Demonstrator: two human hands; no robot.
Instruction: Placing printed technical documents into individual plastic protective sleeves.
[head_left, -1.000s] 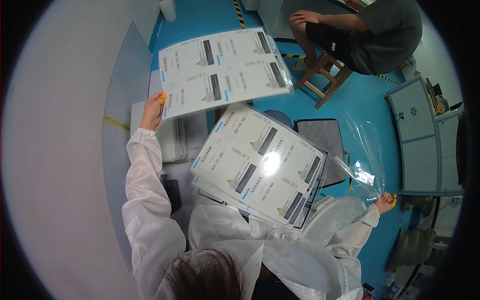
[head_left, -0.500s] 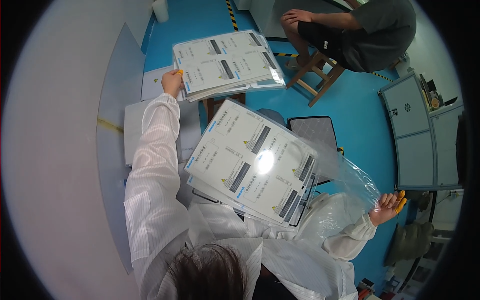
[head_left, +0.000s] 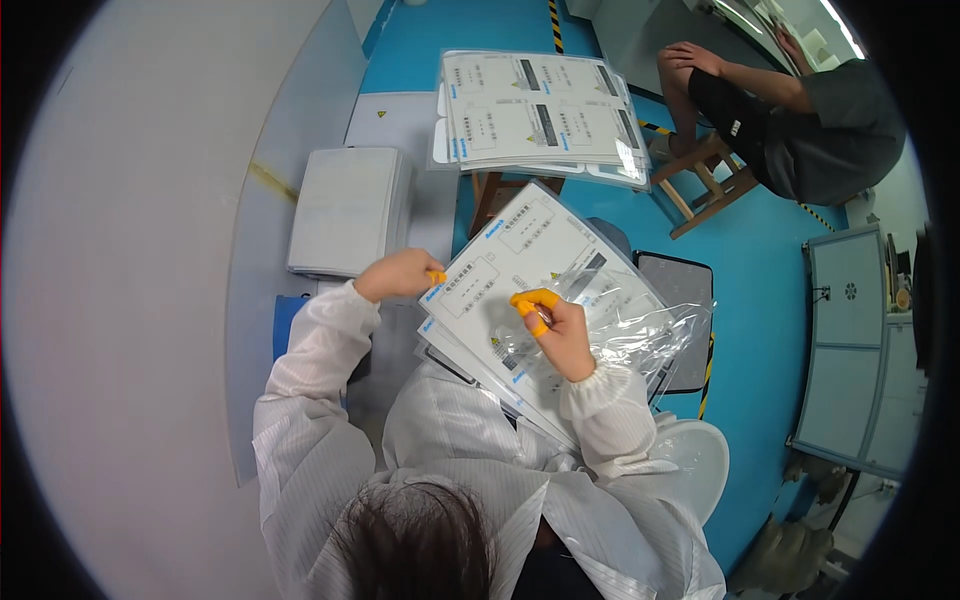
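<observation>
A stack of white printed sheets (head_left: 520, 260) in clear sleeves rests on my lap, tilted. My left hand (head_left: 400, 275), with an orange finger cot, pinches the stack's left edge. Over the middle of the stack, my right hand (head_left: 560, 335), also wearing orange finger cots, grips a crumpled clear plastic bag (head_left: 640, 335). The bag trails off to the right across the sheets. A second pile of the same printed sheets (head_left: 540, 120) lies farther away, on a low surface ahead of me.
A flat white box (head_left: 350, 210) sits to the left by the grey wall. Another person (head_left: 800, 120) sits on a wooden stool (head_left: 715, 190) at the upper right. A black mat (head_left: 680, 290), a white round seat (head_left: 705, 460) and grey cabinets (head_left: 850, 350) lie to the right.
My left hand let go of the far sheets, now lying on the far pile, and came back to the lap stack's edge. My right hand swung in from the right with the plastic bag.
</observation>
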